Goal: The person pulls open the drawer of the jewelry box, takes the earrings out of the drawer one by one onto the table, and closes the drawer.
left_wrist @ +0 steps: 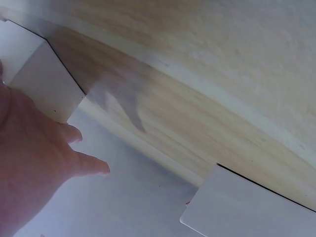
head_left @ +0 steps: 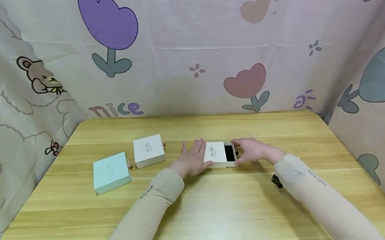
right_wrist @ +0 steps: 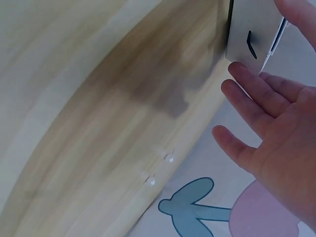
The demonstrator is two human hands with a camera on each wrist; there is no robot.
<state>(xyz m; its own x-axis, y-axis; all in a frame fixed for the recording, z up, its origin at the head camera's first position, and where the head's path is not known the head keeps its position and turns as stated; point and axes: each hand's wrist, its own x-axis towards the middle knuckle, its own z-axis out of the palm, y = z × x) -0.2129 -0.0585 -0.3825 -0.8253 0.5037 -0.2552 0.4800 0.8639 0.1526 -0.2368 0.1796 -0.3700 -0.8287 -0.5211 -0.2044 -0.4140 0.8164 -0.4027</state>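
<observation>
A white drawer box (head_left: 215, 152) with small dark lettering lies on the table, its drawer (head_left: 231, 166) partly out to the right and black inside. My left hand (head_left: 193, 162) holds the box's left end, thumb along the near side and the other fingers spread toward the far side. At the opposite end my right hand (head_left: 251, 150) grips the drawer by its edges between thumb and fingers. A dark pull loop (right_wrist: 251, 44) shows on the drawer's front in the right wrist view. In the left wrist view, part of the left fingers is cut off.
Left of the hands stand a second white box (head_left: 149, 150) and a mint-green box (head_left: 111, 172), each with a small tab on its right side. Two tiny clear-beaded pieces (right_wrist: 171, 159) lie by the table's back edge. A printed curtain (head_left: 174, 79) hangs behind the table.
</observation>
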